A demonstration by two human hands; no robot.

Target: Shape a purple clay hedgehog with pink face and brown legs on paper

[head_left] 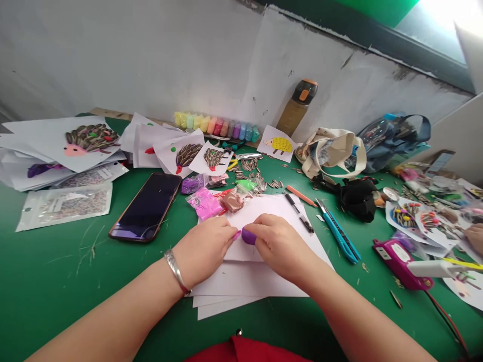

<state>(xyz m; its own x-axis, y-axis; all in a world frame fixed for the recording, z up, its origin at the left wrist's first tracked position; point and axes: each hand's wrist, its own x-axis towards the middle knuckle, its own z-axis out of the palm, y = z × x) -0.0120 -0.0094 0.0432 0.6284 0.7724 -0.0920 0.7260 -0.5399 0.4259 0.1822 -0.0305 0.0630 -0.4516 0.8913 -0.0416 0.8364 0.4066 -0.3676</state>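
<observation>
Above a stack of white paper (260, 281), my two hands are close together. Between the fingertips of my left hand (206, 246), which is closed, is a small piece of pink modelling clay (236, 235). The fingers of my right hand (279, 244) are closed on a lump of purple modelling clay (248, 236); their tips hide part of it. Just beyond my left hand lie a bag of pink clay (206, 203) and a bag of brown clay (233, 202). A black pen (299, 212) rests on the paper, right of my right hand.
A phone (147, 206) lies at left. To the right are a blue utility knife (338, 230) and a purple-pink device (402, 261). Sunflower seeds (251, 166), hedgehog pictures (215, 157), a bottle (296, 108) and a tote bag (332, 148) stand farther back. Another person's hand (474, 236) shows at the right edge.
</observation>
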